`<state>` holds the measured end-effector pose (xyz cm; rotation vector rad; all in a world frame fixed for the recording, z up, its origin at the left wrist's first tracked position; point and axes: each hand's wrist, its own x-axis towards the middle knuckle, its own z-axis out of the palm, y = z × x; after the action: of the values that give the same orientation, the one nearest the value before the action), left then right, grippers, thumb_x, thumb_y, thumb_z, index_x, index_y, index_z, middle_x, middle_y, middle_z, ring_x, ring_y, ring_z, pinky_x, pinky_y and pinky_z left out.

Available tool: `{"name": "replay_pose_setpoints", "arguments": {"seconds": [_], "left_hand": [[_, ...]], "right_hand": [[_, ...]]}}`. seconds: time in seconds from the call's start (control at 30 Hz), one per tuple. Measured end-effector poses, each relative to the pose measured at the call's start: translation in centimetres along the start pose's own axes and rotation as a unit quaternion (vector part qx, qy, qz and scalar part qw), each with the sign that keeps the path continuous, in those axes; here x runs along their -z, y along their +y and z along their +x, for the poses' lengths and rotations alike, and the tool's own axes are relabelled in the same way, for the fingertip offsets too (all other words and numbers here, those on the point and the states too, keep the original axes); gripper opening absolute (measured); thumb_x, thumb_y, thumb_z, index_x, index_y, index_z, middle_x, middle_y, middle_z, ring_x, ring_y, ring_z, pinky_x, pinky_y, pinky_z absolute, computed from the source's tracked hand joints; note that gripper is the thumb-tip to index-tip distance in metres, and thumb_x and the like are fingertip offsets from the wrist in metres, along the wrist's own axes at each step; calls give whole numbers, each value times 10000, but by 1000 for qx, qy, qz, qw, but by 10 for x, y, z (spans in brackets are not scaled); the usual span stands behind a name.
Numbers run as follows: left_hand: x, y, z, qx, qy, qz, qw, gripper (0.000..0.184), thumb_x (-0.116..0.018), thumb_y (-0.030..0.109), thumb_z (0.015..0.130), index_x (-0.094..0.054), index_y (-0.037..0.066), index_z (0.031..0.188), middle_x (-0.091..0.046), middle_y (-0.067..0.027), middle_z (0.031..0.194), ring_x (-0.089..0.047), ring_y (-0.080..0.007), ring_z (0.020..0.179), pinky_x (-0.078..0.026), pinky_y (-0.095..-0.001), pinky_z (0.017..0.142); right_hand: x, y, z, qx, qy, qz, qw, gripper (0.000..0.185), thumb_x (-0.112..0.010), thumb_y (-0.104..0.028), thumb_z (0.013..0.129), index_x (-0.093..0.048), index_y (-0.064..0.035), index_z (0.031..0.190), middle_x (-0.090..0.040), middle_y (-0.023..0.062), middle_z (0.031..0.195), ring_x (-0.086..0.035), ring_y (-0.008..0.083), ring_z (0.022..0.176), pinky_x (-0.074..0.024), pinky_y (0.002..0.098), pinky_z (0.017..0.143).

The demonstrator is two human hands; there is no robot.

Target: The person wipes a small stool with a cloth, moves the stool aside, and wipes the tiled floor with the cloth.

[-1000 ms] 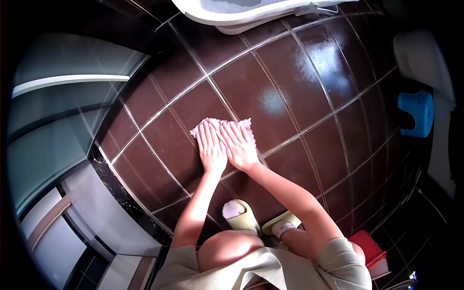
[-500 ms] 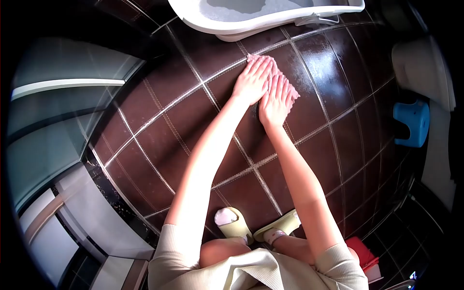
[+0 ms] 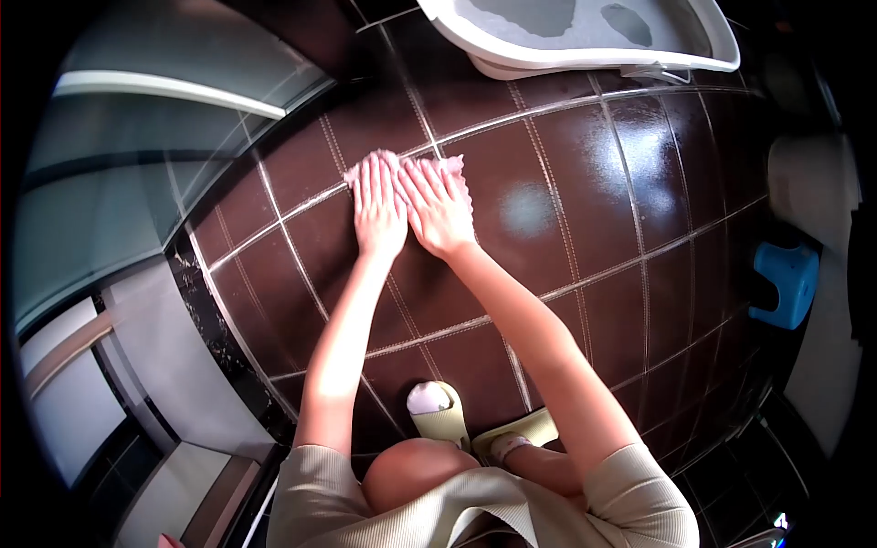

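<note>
A pink cloth [image 3: 461, 173] lies spread on the dark brown tiled floor [image 3: 512, 274], with its crumpled edges showing beyond my fingers. My left hand [image 3: 377, 205] rests flat on its left part, fingers stretched forward. Beside it, my right hand [image 3: 436, 208] presses flat on the right part, fingers extended and slightly apart. Both hands are open, palms down, close together near a pale grout line. The cloth's middle is hidden under them.
A white tub [image 3: 585, 59] with a grey inside stands at the top. A small blue stool [image 3: 786, 283] is at the right. Glass panels [image 3: 100, 183] line the left. Wet shine [image 3: 639, 151] shows on the tiles. My feet wear yellow-green slippers [image 3: 443, 420].
Both hands have slid left across the floor with the cloth under them. The view has shifted too, so the tub and stool sit further right and the stool lower.
</note>
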<state>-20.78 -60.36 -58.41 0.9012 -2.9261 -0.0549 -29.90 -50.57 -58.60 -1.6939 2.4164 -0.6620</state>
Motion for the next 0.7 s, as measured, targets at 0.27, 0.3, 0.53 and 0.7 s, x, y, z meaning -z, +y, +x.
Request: {"name": "replay_pose_setpoints", "arguments": {"seconds": [0.27,0.3,0.53,0.7], "left_hand": [[31,90,-168,71,-98,-52,991,658,-419,232,868,-255,-110,1405,-239,-247,1489,-194,-354,1407,-113,-462,1170],[34,94,-180,64,-104,-73,990,664,-433,211,857,-250,-120,1402,-233,-264,1484,-186,-369,1406,-117,-468,1166],[29,38,-131,67,-22,9,997,623,-432,248,890,-294,-72,1406,-294,-211,1478,-240,-317,1395,-136,-440,1166],[9,-8,-138,143,-90,131,977,608,-362,271,926,-239,-17,1447,-181,-161,1533,-130,-248,1434,-62,-394,1182]], "right_hand": [[35,-10,-158,167,-178,-3,970,624,-380,-377,931,-271,-68,1462,-236,87,1532,-198,239,1421,-95,425,1170],[40,-8,-167,175,-194,3,965,619,-383,-379,931,-281,-74,1460,-243,87,1530,-204,238,1419,-99,427,1169],[23,-20,-91,178,-126,-8,976,536,-430,-346,929,-384,-123,1414,-357,86,1471,-290,260,1374,-147,444,1147],[-11,-63,-56,157,-69,-46,984,525,-367,-365,947,-389,-111,1405,-324,65,1489,-230,243,1398,-108,428,1160]]}}
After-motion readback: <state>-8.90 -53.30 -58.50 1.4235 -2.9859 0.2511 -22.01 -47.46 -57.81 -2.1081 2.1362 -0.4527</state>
